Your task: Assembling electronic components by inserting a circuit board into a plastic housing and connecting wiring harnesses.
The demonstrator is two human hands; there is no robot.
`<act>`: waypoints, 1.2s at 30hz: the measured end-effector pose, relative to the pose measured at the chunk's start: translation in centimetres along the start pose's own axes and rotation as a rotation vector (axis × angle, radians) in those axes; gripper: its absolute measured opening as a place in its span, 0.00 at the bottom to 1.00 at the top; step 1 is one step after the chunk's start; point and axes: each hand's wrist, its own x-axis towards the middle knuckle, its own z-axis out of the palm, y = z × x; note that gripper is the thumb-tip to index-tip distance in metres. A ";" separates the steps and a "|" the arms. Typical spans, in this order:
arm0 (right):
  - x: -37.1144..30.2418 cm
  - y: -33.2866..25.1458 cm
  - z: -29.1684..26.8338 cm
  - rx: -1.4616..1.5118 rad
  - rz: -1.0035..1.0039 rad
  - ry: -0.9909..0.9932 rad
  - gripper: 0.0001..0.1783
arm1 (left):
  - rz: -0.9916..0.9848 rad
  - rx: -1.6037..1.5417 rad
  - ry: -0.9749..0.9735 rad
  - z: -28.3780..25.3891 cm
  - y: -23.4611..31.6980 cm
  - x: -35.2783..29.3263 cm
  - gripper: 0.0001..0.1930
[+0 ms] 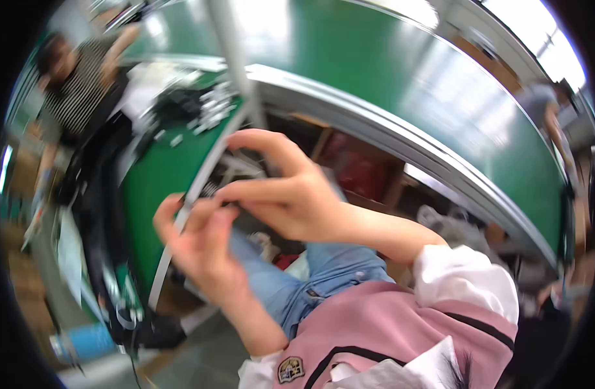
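Observation:
My left hand (206, 249) is raised in front of my lap, beside the edge of the green table, its fingers curled and blurred. My right hand (297, 194) reaches in from the right and meets the left fingertips. Its lower fingers are drawn together there, while an upper finger stretches out toward the table edge. A small dark bit shows between the fingertips of both hands, too blurred to name. Left of the hands is the green tabletop (145, 201) with its pale edge strip. Small white pieces (216, 107) lie in a heap at its far end, next to black material (177, 107).
A long green surface with a metal rail (401, 136) runs across the far side. An upright post (229, 45) stands at the table corner. Boxes and a red thing (362, 165) sit beneath. Black cloth (93, 194) covers the left side. People work at far left and far right.

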 end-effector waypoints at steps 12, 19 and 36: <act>-3.1 -0.8 -5.5 0.333 0.442 0.008 0.11 | -0.131 0.058 -0.319 3.5 -0.8 -1.6 0.25; -4.1 -0.6 -6.9 0.258 0.431 -0.052 0.11 | -0.098 0.101 -0.392 4.6 -1.2 -2.0 0.25; -14.3 2.7 2.1 -0.012 0.387 0.265 0.10 | -0.618 -0.151 -0.092 -12.0 -22.4 -3.4 0.22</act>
